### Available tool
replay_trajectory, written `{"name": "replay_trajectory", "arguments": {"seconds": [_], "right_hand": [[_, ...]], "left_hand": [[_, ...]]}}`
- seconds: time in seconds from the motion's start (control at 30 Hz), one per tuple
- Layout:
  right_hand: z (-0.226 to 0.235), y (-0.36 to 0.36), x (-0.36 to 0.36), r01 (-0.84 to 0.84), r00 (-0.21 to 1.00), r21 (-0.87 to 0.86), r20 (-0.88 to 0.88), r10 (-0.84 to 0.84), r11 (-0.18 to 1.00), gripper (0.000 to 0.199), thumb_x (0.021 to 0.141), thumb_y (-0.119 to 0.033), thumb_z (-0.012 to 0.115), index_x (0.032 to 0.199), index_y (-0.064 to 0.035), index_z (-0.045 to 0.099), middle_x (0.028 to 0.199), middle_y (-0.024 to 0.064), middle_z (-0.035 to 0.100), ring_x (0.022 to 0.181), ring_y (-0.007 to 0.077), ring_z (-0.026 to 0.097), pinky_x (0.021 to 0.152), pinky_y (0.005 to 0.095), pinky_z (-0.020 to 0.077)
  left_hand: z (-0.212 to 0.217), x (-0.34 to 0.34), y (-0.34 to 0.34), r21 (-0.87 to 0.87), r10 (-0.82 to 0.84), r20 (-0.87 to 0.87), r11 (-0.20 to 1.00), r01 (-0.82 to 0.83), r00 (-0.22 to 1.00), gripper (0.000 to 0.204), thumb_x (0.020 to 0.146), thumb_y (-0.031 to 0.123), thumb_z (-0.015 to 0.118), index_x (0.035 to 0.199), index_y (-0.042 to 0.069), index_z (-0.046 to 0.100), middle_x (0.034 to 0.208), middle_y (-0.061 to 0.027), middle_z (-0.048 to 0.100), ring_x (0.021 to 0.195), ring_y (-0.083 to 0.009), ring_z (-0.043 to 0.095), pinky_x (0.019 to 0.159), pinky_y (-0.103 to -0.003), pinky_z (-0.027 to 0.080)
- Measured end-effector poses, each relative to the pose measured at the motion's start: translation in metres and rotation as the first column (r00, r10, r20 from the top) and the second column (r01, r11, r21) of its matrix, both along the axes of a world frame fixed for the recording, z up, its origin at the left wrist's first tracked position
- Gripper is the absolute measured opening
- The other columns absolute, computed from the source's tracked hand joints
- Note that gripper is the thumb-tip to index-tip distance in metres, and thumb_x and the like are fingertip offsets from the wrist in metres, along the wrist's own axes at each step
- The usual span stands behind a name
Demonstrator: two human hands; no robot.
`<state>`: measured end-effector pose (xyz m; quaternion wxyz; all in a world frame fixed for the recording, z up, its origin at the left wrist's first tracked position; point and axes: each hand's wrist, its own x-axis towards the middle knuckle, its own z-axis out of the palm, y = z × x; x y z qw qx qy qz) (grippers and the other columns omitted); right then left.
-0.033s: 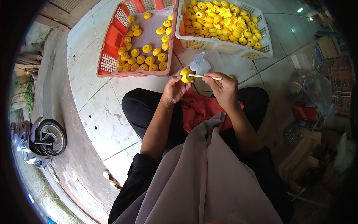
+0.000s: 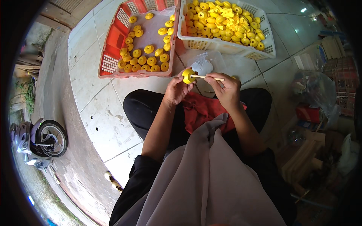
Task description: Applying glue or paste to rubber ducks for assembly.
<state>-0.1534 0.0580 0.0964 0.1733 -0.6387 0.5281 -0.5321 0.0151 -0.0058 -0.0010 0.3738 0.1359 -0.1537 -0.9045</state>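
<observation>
Nothing moved: wheel [image 2: 188, 75] in L grip [image 2: 178, 89], on stick [image 2: 208, 77].

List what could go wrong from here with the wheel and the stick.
1. The left hand pinches the yellow wheel only at its edge, over the floor; it might slip off and roll away.
2. The right hand holds the thin wooden stick far from its tip, so a hard push could bend or snap it.
3. A slip might jab the stick into the left fingers.

pale tiled floor [image 2: 102, 113], concrete strip beside it, daylight
</observation>
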Motion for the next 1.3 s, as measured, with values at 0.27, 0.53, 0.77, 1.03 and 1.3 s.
{"name": "replay_trajectory", "arguments": {"seconds": [0.27,0.53,0.77,1.03,1.3], "right_hand": [[0.013,0.018,-0.017,-0.042,0.921,0.015,0.388,0.033,0.999,0.009,0.086,-0.003,0.056,0.093,0.0026,0.059,0.084,0.0105,0.063,0.076,0.0157,0.063,0.066,0.0250,0.0477],[0.041,0.033,-0.022,-0.167,0.985,0.186,-0.007,0.171,0.968,0.029,0.084,-0.003,0.055,0.113,-0.0035,0.058,0.087,0.0139,0.059,0.073,0.0247,0.060,0.067,0.0296,0.0467],[0.022,0.030,-0.016,-0.215,0.972,0.138,0.129,0.198,0.967,0.039,0.084,-0.004,0.056,0.123,-0.0059,0.052,0.087,0.0148,0.058,0.069,0.0249,0.059,0.065,0.0313,0.0473],[0.027,0.036,-0.028,-0.270,0.955,0.126,0.159,0.249,0.955,0.034,0.083,0.002,0.055,0.116,-0.0033,0.057,0.091,0.0116,0.060,0.073,0.0144,0.056,0.067,0.0250,0.0456],[0.026,0.037,-0.027,-0.231,0.961,0.143,0.190,0.202,0.963,0.034,0.083,0.002,0.054,0.117,-0.0031,0.056,0.087,0.0095,0.060,0.069,0.0125,0.054,0.064,0.0240,0.0446]], "left_hand": [[0.010,0.004,0.009,0.049,0.023,0.013,0.999,-0.023,1.000,0.056,0.077,0.027,0.061,0.125,0.006,0.043,0.117,-0.0169,0.051,0.087,-0.0251,0.058,0.078,-0.029,0.051],[0.056,-0.022,0.034,-0.046,0.092,-0.016,0.995,-0.092,0.996,0.051,0.079,0.023,0.058,0.125,0.004,0.042,0.118,-0.0164,0.050,0.095,-0.0260,0.058,0.083,-0.030,0.051],[0.071,-0.033,0.039,-0.178,0.164,0.088,0.973,-0.147,0.983,0.049,0.080,0.018,0.055,0.125,0.004,0.041,0.118,-0.0117,0.050,0.107,-0.0237,0.053,0.091,-0.035,0.047],[0.076,-0.037,0.041,-0.188,0.150,0.116,0.974,-0.127,0.982,0.047,0.081,0.016,0.053,0.125,0.005,0.042,0.119,-0.0115,0.049,0.108,-0.0230,0.052,0.091,-0.035,0.047],[0.080,-0.039,0.041,-0.227,0.161,0.124,0.965,-0.130,0.979,0.046,0.081,0.017,0.054,0.125,0.005,0.043,0.120,-0.0123,0.049,0.109,-0.0223,0.052,0.092,-0.035,0.047]]}}
